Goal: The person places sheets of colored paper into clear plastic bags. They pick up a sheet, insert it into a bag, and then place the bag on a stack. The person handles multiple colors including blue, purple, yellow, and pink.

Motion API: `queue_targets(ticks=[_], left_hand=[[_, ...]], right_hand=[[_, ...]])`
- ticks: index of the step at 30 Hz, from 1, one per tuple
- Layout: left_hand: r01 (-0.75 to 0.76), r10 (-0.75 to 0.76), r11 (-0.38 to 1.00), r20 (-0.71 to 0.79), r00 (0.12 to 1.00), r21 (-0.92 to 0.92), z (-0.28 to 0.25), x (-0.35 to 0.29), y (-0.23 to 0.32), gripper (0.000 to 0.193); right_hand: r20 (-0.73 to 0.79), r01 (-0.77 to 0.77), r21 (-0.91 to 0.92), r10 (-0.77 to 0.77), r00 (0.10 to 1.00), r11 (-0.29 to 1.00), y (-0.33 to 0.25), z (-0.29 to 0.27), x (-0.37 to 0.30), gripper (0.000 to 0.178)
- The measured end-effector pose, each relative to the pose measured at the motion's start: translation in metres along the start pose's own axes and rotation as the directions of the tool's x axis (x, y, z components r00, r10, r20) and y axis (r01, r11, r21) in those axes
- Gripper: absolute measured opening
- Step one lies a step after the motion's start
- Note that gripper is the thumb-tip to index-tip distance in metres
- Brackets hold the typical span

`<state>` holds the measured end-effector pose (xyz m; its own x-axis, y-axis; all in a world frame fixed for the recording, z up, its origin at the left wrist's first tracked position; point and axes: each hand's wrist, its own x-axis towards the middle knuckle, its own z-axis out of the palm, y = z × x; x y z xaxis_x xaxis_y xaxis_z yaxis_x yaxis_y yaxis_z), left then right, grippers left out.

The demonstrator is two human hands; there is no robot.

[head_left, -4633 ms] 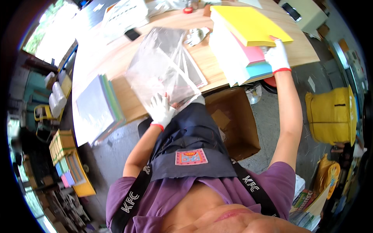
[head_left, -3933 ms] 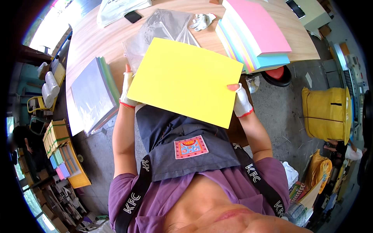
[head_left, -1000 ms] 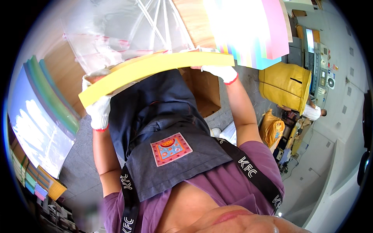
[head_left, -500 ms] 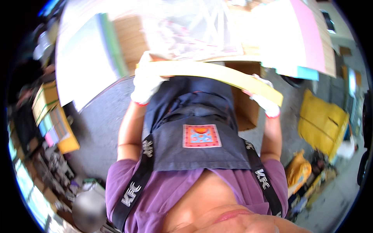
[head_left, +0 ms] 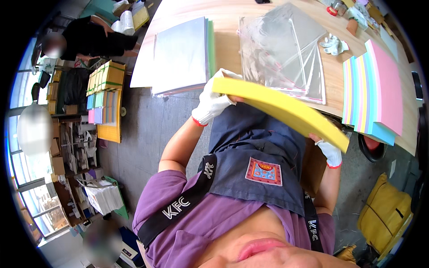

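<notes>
Between my hands I hold a thick stack of yellow paper [head_left: 281, 109] by its two ends, in front of my apron and near the table's edge. My left hand [head_left: 215, 102], in a white glove with a red cuff and bare fingertips, grips the left end. At the lower right end, my right hand [head_left: 328, 149], gloved the same way, is closed on the stack and partly hidden behind it. Just beyond the stack lie clear plastic bags [head_left: 281, 49] with sealing strips, loosely piled on the wooden table [head_left: 225, 44].
Left on the table is a pile of plastic-wrapped sheets [head_left: 181, 53]. A tall pile of pastel paper [head_left: 386, 89] stands at the right edge, near a spare glove [head_left: 334, 45]. A yellow padded seat [head_left: 386, 214] is at lower right. Another person [head_left: 89, 38] stands far left.
The view has swung so that more of the room at left shows. The yellow stack stays in both hands; it now tilts so its broad face shows, its right end lower.
</notes>
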<state>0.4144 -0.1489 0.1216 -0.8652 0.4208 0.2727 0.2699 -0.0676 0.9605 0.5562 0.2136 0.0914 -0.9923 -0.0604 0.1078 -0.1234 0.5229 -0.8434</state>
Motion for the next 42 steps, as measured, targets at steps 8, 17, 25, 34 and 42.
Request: queue_targets(ticks=[8, 17, 25, 34, 42], left_hand=[[0.754, -0.754, 0.651, 0.039, 0.656, -0.084, -0.011, 0.028, 0.005, 0.038], [0.818, -0.784, 0.537, 0.236, 0.574, -0.204, -0.056, 0.051, 0.024, 0.057], [0.72, -0.21, 0.038, 0.699, 0.684, -0.693, -0.028, 0.059, 0.01, 0.067], [0.584, -0.067, 0.138, 0.581, 0.811, -0.8, 0.04, 0.03, -0.025, 0.06], [0.555, -0.294, 0.427, 0.471, 0.832, -0.714, -0.009, 0.031, -0.041, 0.06]], right_hand=[[0.228, -0.317, 0.883, 0.275, 0.934, 0.346, -0.006, 0.032, 0.014, 0.045], [0.431, -0.377, 0.895, 0.243, 0.869, -0.24, 0.016, 0.082, -0.01, 0.039], [0.32, -0.208, 0.882, 0.211, 0.924, -0.424, 0.013, 0.078, -0.007, 0.055], [0.198, -0.119, 0.902, 0.152, 0.968, -0.415, 0.009, 0.064, -0.013, 0.062], [0.24, -0.189, 0.941, 0.158, 0.958, -0.281, -0.013, 0.037, -0.014, 0.057]])
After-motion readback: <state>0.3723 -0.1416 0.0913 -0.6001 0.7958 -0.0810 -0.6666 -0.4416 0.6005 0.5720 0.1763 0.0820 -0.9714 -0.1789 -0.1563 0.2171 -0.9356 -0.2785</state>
